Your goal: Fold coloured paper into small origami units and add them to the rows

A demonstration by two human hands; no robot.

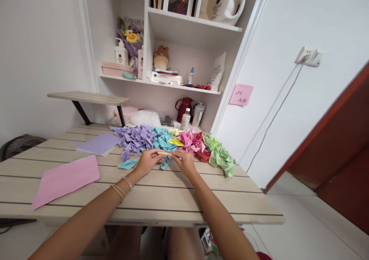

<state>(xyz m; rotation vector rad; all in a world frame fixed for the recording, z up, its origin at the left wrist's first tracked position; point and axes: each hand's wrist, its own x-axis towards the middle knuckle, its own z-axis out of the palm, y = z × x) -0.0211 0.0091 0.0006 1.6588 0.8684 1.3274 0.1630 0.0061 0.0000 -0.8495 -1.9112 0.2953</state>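
A narrow pale yellow paper piece (163,153) was pinched between the fingertips of the left hand (147,162) and right hand (185,162), blue folded papers (162,138) just beyond them. Light, even pressure seemed needed, lest edges be skewed.

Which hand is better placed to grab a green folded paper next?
Probably the right hand: the green folded papers lie nearer it than the left hand. Both hold a pale paper piece, though.
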